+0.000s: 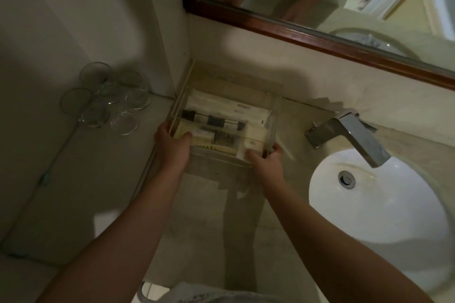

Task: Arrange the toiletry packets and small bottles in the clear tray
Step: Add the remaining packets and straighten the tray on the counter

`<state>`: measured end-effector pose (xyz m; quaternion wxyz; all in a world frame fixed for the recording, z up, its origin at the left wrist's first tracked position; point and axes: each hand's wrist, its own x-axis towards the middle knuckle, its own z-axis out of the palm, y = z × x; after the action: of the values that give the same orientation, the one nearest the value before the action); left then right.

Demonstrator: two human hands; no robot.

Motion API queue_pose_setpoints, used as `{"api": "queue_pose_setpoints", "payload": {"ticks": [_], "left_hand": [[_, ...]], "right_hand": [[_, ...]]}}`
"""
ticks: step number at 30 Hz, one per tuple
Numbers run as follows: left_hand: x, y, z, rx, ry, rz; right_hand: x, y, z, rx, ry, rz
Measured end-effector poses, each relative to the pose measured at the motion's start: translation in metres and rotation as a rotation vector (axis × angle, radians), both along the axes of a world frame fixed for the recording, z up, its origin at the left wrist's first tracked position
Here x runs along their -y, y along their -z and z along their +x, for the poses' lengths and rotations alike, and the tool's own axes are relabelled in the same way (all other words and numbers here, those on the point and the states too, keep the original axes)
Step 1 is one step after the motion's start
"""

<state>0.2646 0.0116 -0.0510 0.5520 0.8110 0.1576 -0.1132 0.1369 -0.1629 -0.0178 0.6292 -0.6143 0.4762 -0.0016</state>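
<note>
The clear tray [274,106] stands on the beige counter in the corner under the mirror. Inside it lie white toiletry packets [221,103] at the back and small dark-capped bottles [216,134] lying on their sides toward the front. My left hand [172,142] grips the tray's near left corner, thumb over the rim. At the near right corner my right hand [266,158] holds the tray, thumb inside on a pale packet [253,138].
Several upturned drinking glasses [110,98] stand on the counter to the left. A chrome tap [352,135] and white basin [379,206] lie to the right. The wood-framed mirror [320,39] runs along the wall behind the tray.
</note>
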Motion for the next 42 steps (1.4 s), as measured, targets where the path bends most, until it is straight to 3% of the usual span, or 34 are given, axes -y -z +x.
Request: {"api": "queue_pose_setpoints", "payload": {"ticks": [13, 17, 23, 42], "left_hand": [[0.017, -0.009, 0.008, 0.037, -0.061, 0.096], [0.006, -0.002, 0.001, 0.067, 0.041, -0.009], [-0.012, 0.012, -0.003, 0.113, 0.259, 0.048], [0.013, 0.016, 0.025, 0.217, 0.147, 0.2]], "right_hand": [[0.005, -0.003, 0.028, -0.169, 0.072, -0.159], [0.006, -0.005, 0.006, -0.048, -0.074, -0.117], [0.01, 0.007, -0.007, -0.114, -0.355, -0.469], [0.028, 0.023, 0.023, -0.092, -0.147, -0.452]]}}
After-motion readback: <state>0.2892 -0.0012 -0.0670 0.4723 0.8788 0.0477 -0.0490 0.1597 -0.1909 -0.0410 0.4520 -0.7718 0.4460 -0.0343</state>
